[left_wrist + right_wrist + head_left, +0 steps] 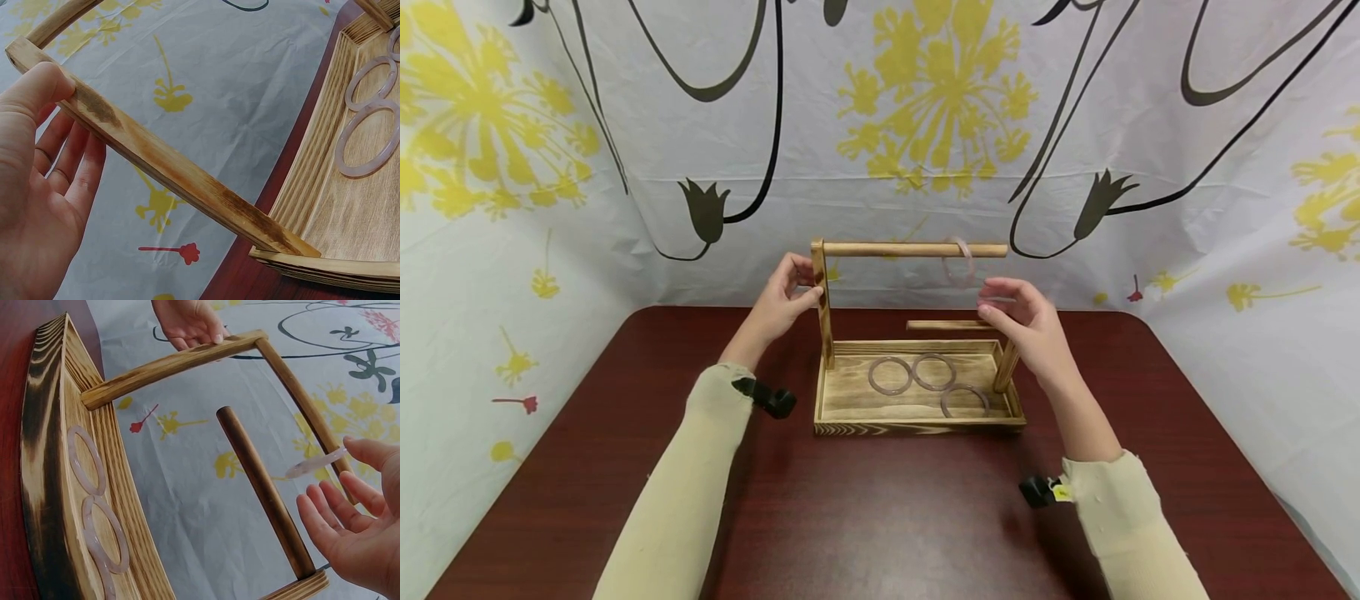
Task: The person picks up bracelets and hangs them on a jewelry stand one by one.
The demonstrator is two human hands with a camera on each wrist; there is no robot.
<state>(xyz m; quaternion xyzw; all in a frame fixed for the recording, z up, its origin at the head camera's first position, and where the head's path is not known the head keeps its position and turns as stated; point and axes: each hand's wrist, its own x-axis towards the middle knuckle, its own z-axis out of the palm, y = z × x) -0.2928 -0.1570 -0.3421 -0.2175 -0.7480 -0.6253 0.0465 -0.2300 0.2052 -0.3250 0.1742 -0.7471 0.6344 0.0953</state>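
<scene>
Spreading beneath your left hand (777, 302) and right hand (1026, 325), the dark red table (880, 517) bears the whole setup. The wooden stand (917, 346) sits between your hands, probably centred so that either can reach it. Its tray (917, 427) lies lower than both hands and nearer you. The upper bar (887, 249) runs from beside your left hand to above your right, ending free there, which would let a ring slip on. You pinch the tall post (823, 312) with your left hand, thumb on one side and fingers behind, likely to steady the frame. The lower bar (943, 325) points inward from the short post (1008, 364), below your right hand. That right hand is loosely spread, thumb apart from fingers, gripping nothing; whether its thumb tip touches the hung bangle (310, 465) is hard to tell. This bangle loops round the upper bar, just inward of your right hand. Between and below your hands, three more bangles (889, 393) lie in the tray, whose walls should stop them straying.
</scene>
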